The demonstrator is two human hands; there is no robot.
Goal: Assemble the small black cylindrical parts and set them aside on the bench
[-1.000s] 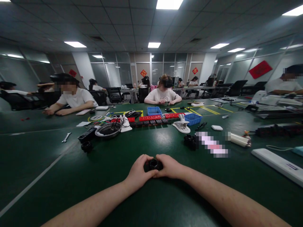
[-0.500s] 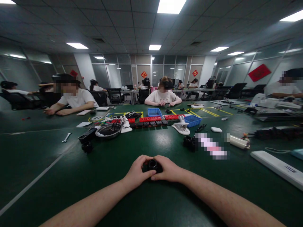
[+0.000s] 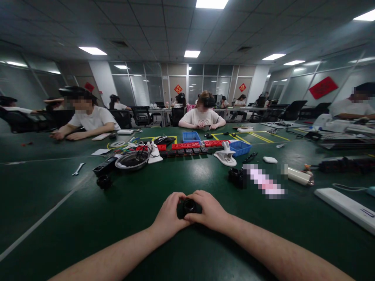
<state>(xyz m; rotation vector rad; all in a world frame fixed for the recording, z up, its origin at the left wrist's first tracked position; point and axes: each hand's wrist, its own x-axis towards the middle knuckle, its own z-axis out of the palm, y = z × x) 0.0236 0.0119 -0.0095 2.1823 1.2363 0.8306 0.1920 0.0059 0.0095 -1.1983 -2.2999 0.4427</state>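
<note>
Between my two hands is a black cylindrical part (image 3: 189,205) with a round opening facing up, close above or on the green table. My left hand (image 3: 170,212) curls around its left side, fingers behind and thumb in front. From the right, my right hand (image 3: 207,207) wraps it in the same way, its thumb lying across the front. The thumbs meet near the part's lower edge. My fingers and thumbs cover much of its sides, and I cannot make out its exact kind.
Similar black parts lie at left (image 3: 104,182) and right (image 3: 235,177). Ahead are a metal bowl (image 3: 132,165), a white clip stand (image 3: 225,157), red and black strips, a blue bin (image 3: 239,148) and a wrench (image 3: 78,169). A white bar (image 3: 345,207) lies right. Co-workers sit across the table.
Both hands have stayed around the black part. My right thumb has risen onto its front, and my left thumb has slid lower. The view has shifted slightly.
</note>
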